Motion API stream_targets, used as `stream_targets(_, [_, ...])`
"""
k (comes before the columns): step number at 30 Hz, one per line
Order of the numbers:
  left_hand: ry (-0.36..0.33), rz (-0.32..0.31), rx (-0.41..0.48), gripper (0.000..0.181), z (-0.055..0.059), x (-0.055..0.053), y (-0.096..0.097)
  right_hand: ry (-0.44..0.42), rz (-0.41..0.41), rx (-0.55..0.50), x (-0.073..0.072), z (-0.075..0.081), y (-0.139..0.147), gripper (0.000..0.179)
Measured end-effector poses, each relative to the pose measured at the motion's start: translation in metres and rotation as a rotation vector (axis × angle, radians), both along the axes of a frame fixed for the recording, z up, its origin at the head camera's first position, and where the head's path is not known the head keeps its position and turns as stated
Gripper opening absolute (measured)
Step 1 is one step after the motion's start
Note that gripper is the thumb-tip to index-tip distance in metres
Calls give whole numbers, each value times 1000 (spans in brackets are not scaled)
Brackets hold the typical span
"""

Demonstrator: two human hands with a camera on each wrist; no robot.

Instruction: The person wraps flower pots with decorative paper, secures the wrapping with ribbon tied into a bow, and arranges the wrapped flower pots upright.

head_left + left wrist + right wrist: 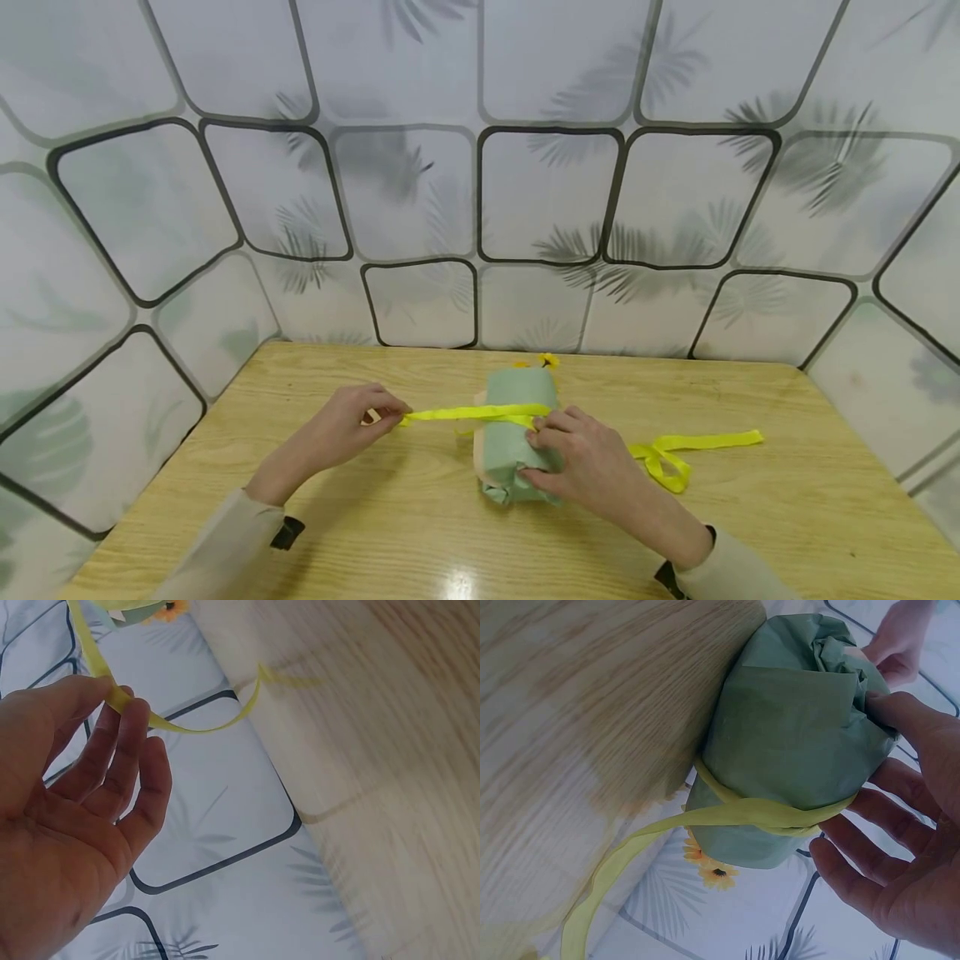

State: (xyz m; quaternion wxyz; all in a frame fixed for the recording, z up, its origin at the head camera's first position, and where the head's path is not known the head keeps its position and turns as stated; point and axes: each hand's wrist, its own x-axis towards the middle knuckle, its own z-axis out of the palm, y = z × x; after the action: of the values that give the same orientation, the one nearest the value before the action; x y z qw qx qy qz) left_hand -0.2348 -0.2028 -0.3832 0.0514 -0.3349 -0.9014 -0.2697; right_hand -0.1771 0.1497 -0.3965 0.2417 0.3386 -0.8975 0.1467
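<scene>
Pinching yellow ribbon (450,413) with left hand (348,426), right hand (587,458) half-curled, gripping green bundle (506,447)

Flat yellow ribbon (480,412) around green wrapped bundle (512,454) on wooden table (375,542)

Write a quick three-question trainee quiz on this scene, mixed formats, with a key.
1. True or false: the right hand touches the wrapped package.
2. The ribbon that the left hand pinches is: A) red; B) yellow; C) blue.
3. Fill in: seen from the person's side in the head view, the flowers show at the ____ end of the wrapped package.

Key: 1. True. 2. B. 3. far.
</scene>
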Motion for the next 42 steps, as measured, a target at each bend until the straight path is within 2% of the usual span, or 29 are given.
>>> stream_targets(4, [11,-8,12,17,-2,1,-3,-12,0,2,1,0,0,38])
stream_targets(13, [23,42,19,18,-3,0,-7,2,5,-2,-1,-1,1,37])
stream_targets(20, [33,47,45,17,-3,2,-13,5,6,-1,0,0,1,36])
stream_targets(42, [57,111,43,17,-8,5,-37,8,6,-10,1,-1,1,36])
